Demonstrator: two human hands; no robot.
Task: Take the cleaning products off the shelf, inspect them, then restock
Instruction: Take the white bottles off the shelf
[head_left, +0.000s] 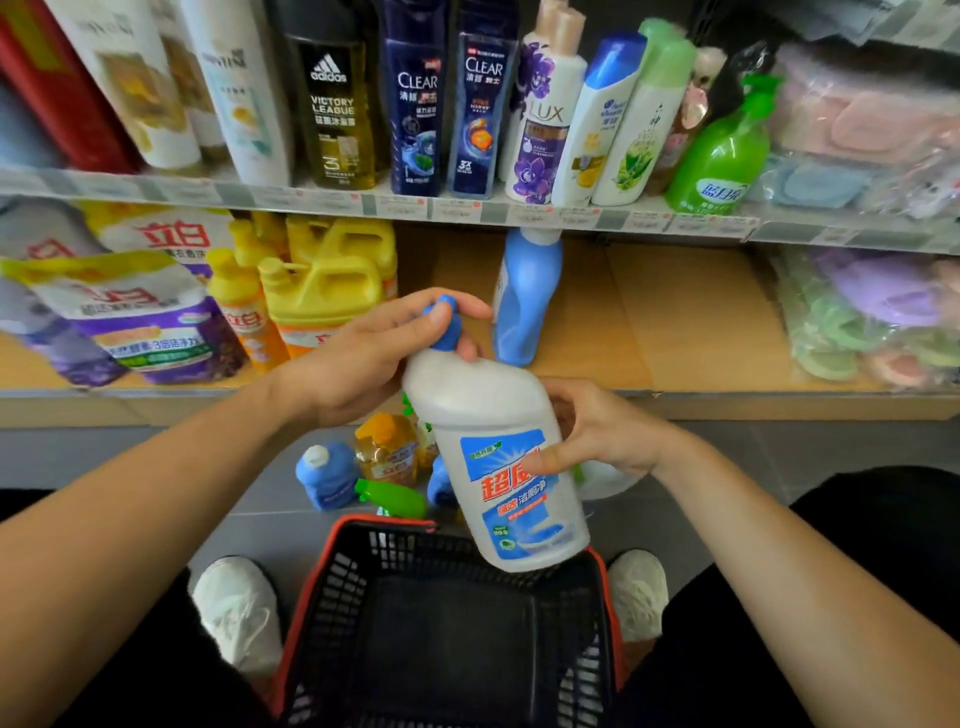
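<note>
Head view | white plastic toilet-cleaner bottle with blue cap (498, 457) held tilted above black mesh basket with red rim (395, 525) | left hand (358, 358) grasps cap | right hand (597, 431) grips label side | blue bottle (524, 296) upright on far lower shelf (701, 332)

The lower shelf (675, 322) lies bare to the right of the blue bottle (524, 296), as far as the bagged sponges (872, 317). Left of it, yellow jugs (332, 275) and detergent bags (140, 306) crowd the space. On the floor, small bottles (363, 467) cluster ahead of the open basket (447, 613).
</note>
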